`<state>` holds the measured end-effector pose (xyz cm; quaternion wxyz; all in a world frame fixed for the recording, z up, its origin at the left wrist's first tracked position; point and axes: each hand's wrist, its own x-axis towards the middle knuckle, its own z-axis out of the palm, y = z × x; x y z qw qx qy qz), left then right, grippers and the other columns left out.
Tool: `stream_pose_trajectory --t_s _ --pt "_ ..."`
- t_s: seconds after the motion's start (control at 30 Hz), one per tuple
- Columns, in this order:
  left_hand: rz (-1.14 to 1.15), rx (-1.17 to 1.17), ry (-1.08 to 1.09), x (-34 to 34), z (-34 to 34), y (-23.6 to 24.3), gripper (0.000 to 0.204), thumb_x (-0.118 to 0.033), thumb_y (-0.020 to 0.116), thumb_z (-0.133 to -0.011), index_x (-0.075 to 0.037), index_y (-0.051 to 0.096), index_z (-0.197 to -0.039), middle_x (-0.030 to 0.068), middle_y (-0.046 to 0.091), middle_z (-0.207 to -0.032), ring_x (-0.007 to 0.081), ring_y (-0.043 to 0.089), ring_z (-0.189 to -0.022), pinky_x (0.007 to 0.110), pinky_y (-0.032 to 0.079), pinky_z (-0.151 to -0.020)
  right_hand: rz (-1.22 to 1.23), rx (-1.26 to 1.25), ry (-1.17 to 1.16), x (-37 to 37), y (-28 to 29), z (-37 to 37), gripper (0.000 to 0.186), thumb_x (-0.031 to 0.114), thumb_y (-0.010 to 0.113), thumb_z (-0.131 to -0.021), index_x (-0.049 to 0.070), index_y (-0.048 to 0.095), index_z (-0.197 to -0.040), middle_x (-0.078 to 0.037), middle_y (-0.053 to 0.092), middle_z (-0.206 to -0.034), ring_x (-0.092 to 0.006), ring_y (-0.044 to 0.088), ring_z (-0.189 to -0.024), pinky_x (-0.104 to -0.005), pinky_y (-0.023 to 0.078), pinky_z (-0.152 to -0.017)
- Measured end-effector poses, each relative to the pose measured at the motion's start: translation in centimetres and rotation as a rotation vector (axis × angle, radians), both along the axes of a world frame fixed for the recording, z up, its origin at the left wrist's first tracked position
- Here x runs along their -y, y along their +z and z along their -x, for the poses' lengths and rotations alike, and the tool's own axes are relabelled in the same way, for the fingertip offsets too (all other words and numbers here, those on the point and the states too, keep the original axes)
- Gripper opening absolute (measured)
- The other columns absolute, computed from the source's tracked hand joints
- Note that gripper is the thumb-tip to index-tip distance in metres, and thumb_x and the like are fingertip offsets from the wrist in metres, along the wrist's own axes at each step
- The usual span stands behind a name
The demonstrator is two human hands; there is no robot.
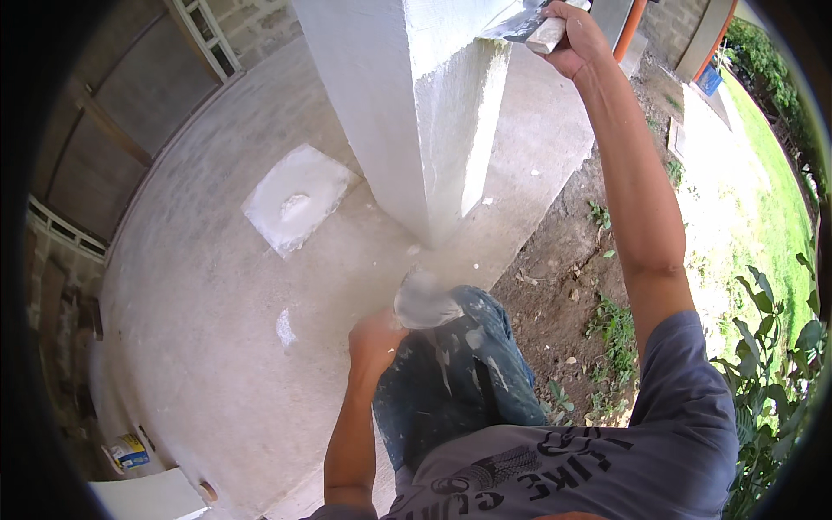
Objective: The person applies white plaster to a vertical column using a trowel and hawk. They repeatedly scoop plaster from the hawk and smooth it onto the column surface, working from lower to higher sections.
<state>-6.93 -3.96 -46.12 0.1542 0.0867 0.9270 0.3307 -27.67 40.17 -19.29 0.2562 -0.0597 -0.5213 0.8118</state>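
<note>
- head view: the trowel (523, 22) is at the far right of the pale pillar (373, 104), with its metal blade pointing left toward the pillar's upper right side.
- it should feel light, with a stiff body and perhaps a little spring along the thin blade edge; nothing about it looks fragile.
- its handle (548, 35) is pale and smeared, so i expect it to be firm but slightly slippery wherever the paste is wet; the sound place to take hold is the handle, clear of the blade.
- the right hand (579, 39) does that: the fingers are closed round the handle, with no wide gap left, and the arm reaches far forward.
- nearer, above the knees of the stained trousers (433, 390), is a flat pale tool (425, 301); it is probably light and rigid too, best held by its near left end so that its broad face stays free.
- the left hand (375, 340) seems closed on that end, though motion blur hides how the fingers wrap it.
- left of the pillar, a white board (264, 212) lies on the floor (191, 286) with a small mound of paste (295, 204) on it; the mound looks soft and sticky, better scooped with a blade than pinched.
</note>
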Motion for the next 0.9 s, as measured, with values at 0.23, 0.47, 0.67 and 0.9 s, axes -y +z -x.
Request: stream_pose_trajectory --t_s 0.23,0.47,0.67,0.9 --pt "0.019 -0.170 0.003 -3.2 3.4 7.1 0.035 -0.030 0.086 -0.088 -0.004 0.079 -0.111 0.0264 0.076 -0.091 0.0491 0.073 -0.091 0.053 0.056 -0.082 -0.838 -0.150 0.190 12.0 -11.6 -21.5 0.047 0.012 0.083 -0.099 0.003 0.070 -0.143 -0.016 0.071 -0.140 -0.0309 0.066 -0.132 -0.0465 0.051 -0.114" --pt "0.009 -0.349 -0.072 -2.3 4.5 10.7 0.027 -0.021 0.088 -0.088 -0.004 0.077 -0.106 0.0232 0.077 -0.091 0.0471 0.074 -0.089 0.051 0.057 -0.079 -1.649 -0.373 0.267 12.4 -18.1 -22.7 0.070 0.003 0.081 -0.085 0.017 0.069 -0.153 -0.011 0.064 -0.155 -0.0379 0.056 -0.145 -0.0659 0.037 -0.124" --pt "0.076 -0.357 -0.061 -0.7 4.2 12.4 0.029 -0.026 0.087 -0.092 -0.004 0.078 -0.107 0.0226 0.078 -0.093 0.0460 0.075 -0.091 0.051 0.058 -0.081 -1.775 -0.140 0.125 8.3 -17.1 -20.4 0.070 0.002 0.085 -0.083 0.011 0.069 -0.150 -0.012 0.067 -0.154 -0.0384 0.059 -0.144 -0.0532 0.043 -0.125" --pt "0.191 -0.449 -0.181 -1.1 4.7 14.2 0.024 -0.022 0.085 -0.090 -0.004 0.077 -0.103 0.0220 0.078 -0.092 0.0454 0.075 -0.091 0.053 0.057 -0.083 -1.823 -0.303 0.046 10.1 -10.8 -19.7 0.065 0.001 0.080 -0.081 0.008 0.070 -0.145 -0.008 0.072 -0.149 -0.0310 0.062 -0.143 -0.0515 0.042 -0.115"
